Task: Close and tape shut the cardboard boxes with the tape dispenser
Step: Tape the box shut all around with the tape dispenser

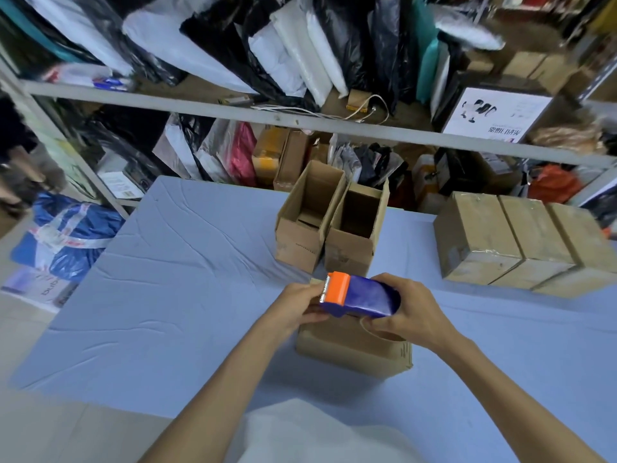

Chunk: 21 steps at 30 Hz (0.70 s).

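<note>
A blue tape dispenser (362,297) with an orange toothed cutter at its left end hangs above a small cardboard box (350,350) near me. My right hand (409,314) grips the dispenser's rear body and tape roll. My left hand (295,307) pinches it at the cutter end. The box top is mostly hidden under my hands. Two open cardboard boxes (302,222) (355,228) stand side by side farther back, flaps up. At the right sit three closed, taped boxes (521,242) in a row.
A light blue cloth covers the table (173,279). Behind it a metal shelf rack (300,128) holds bags, parcels and cartons. A blue taped sack (66,235) lies on the floor at the left. A person stands at the far left edge.
</note>
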Tool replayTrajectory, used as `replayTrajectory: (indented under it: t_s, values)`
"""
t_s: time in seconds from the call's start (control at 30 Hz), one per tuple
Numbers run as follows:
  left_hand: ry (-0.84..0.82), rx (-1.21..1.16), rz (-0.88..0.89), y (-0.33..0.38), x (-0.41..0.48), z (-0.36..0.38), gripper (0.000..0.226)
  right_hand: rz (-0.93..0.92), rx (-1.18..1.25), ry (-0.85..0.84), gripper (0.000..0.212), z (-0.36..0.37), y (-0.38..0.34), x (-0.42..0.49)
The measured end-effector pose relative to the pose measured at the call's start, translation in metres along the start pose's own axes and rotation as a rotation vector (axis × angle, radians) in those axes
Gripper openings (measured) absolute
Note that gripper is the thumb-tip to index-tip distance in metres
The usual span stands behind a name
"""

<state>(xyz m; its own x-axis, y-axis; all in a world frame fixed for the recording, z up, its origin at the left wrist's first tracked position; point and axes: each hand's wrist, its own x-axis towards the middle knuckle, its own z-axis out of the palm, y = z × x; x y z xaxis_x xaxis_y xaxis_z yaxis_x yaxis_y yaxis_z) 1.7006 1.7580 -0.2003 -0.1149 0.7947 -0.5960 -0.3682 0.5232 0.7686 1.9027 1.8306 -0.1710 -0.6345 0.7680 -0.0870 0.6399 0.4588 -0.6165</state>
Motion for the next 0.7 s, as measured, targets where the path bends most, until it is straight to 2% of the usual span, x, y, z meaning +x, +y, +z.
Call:
replayTrajectory:
  t_s: [0.1, 0.33, 0.53, 0.7]
  values:
    - [-0.026, -0.034, -0.034, 0.003, 0.002, -0.003, 0.014, 0.002, 0.007, -0.008, 0.066, -0.001, 0.0, 0.001]
    - [0.039, 0.134, 0.058, 0.002, 0.001, -0.004, 0.018, 0.015, -0.04, 0.013, 0.069, -0.001, -0.006, -0.006]
    - [0.026, 0.155, 0.068, 0.0, -0.002, -0.011, 0.013, -0.005, -0.082, 0.034, 0.072, 0.003, -0.016, -0.006]
    - [0.195, 0.333, 0.116, -0.006, 0.003, -0.011, 0.013, -0.026, -0.131, -0.039, 0.078, 0.003, -0.018, -0.004]
